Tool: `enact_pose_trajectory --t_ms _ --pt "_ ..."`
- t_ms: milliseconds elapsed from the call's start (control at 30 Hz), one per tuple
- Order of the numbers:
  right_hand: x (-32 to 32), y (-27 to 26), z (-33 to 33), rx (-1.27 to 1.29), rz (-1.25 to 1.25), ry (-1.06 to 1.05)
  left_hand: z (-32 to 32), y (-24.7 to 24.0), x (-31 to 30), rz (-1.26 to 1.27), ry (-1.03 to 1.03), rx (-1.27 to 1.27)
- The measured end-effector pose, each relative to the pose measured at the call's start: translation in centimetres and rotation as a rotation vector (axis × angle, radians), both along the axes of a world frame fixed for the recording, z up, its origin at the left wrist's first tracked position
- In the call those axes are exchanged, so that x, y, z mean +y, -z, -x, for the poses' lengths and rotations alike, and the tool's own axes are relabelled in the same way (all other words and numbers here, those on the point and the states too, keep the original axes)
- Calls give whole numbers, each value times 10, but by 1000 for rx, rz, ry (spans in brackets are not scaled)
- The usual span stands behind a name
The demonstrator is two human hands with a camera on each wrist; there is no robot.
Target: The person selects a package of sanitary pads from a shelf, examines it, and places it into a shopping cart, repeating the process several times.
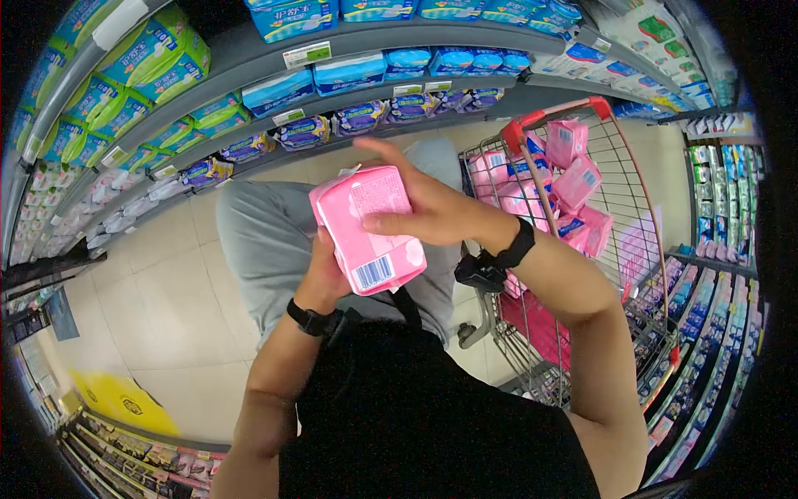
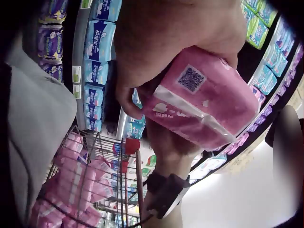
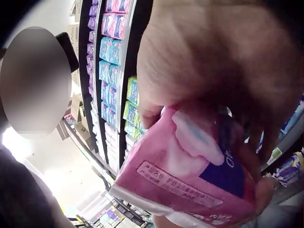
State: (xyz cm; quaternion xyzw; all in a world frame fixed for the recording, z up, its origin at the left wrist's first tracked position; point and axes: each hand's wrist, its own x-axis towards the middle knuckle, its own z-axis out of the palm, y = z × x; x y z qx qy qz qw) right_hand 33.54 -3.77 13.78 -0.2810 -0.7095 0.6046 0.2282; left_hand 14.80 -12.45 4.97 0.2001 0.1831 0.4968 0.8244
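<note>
A pink pack of sanitary pads (image 1: 366, 195), with a barcode on its end, is held in front of my lap by both hands. My left hand (image 1: 329, 274) grips its near left side, thumb along the edge. My right hand (image 1: 436, 208) holds it from the right, with the thumb across the printed face and the index finger stretched past the far edge. In the left wrist view the pack (image 2: 204, 102) shows a square code and a pale seam under my left hand (image 2: 180, 28). In the right wrist view my right hand (image 3: 213, 57) covers the top of the pack (image 3: 185, 166).
On my right stands a wire shopping cart (image 1: 611, 166) with a red handle, holding several similar pink packs (image 1: 575, 183). Shelves of green packs (image 1: 154, 54), blue packs (image 1: 349, 73) and purple packs (image 1: 303, 133) curve ahead. Tiled floor (image 1: 166, 291) lies to my left.
</note>
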Motion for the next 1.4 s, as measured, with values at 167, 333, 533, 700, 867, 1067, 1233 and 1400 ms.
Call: enact_pose_trajectory --t_ms 167,333,533,700,867,1067,1233,1400 --pt "2 3 -4 -43 46 -43 -4 -6 -2 103 -21 43" --pt "-1 -2 -1 -16 163 59 -4 -8 2 102 -23 115" --pt "3 7 -2 -44 40 154 -3 8 13 -12 -276 386" --pt "3 18 -3 -193 -94 186 4 -6 14 -208 -345 460" --pt "4 18 -3 -250 -122 284 1 -22 12 -81 -338 586" --pt "1 17 0 -137 191 234 -9 -27 14 -194 -423 655" --pt "1 7 0 -150 188 198 -13 -21 10 -178 -409 674" --pt "-2 9 3 -156 165 204 -6 7 6 -43 -361 471"
